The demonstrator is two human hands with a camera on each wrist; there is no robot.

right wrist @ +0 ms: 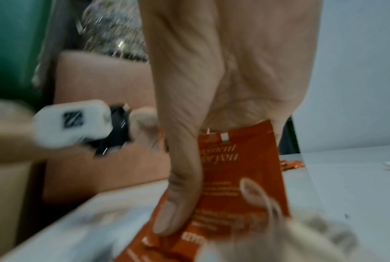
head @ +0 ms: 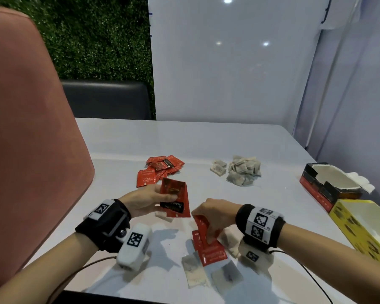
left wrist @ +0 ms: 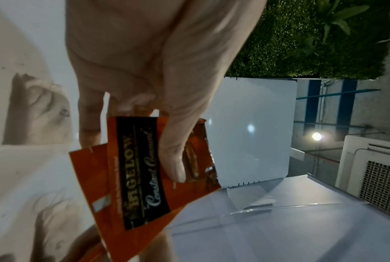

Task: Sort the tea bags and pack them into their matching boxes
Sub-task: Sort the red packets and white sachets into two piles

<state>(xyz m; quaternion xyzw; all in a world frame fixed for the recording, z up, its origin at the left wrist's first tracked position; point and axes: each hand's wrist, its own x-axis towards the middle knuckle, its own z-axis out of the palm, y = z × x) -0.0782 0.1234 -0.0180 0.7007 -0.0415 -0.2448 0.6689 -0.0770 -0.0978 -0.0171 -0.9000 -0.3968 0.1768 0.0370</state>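
The sorting step appears to be in hand, with packing not yet begun. The person's left hand [head: 149, 199] holds a small stack of flat red foil tea-bag sachets [head: 174, 199] above the white worktop [head: 206, 139], thumb clamped across the top one (its black band reads "Bigelow Constant Comment" in the left wrist view). The right hand [head: 208, 216] pinches another red foil sachet [right wrist: 238, 177] out of the mixed heap at the near edge, fingers [right wrist: 182, 203] closed on it, where red packets lie among pale unwrapped paper tea bags [head: 193, 270].

Farther off sit a sorted pile of red sachets [head: 160, 170] and a separate pile of paper tea bags [head: 241, 170]. At the right stand an open red-and-black carton [head: 316, 189] and an open yellow carton [head: 360, 227].

Next, likely, the lifted sachet joins the left hand's stack; the thin, slippery foil calls for a firm pinch.
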